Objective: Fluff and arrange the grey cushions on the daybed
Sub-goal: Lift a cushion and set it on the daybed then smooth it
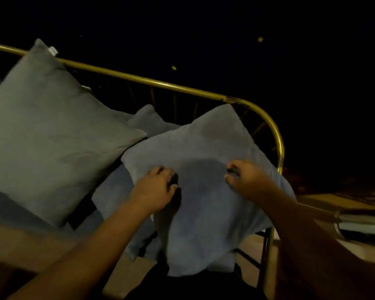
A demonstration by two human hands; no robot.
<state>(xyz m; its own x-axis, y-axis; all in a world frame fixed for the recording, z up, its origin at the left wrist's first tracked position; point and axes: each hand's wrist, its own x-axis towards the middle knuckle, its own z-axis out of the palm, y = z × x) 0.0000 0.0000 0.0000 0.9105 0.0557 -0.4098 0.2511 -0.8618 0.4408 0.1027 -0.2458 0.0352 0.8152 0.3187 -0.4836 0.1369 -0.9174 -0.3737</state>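
Observation:
A square grey cushion [206, 204] leans at the right end of the daybed, against the curved brass rail [275, 128]. My left hand [156, 189] pinches its fabric left of centre and my right hand [247, 178] pinches it right of centre, fingers curled into the cover. A large grey cushion [50, 135] stands tilted against the back rail at the left. Another grey cushion [149, 120] peeks out behind, between the two. A further grey cushion [115, 191] lies flat under the one I hold.
The brass back rail [139, 80] runs from far left to the right corner, with thin vertical bars below it. The daybed's right leg [266, 256] stands over a pale floor. Beyond the rail all is dark. A light-coloured object [359, 224] lies at the right edge.

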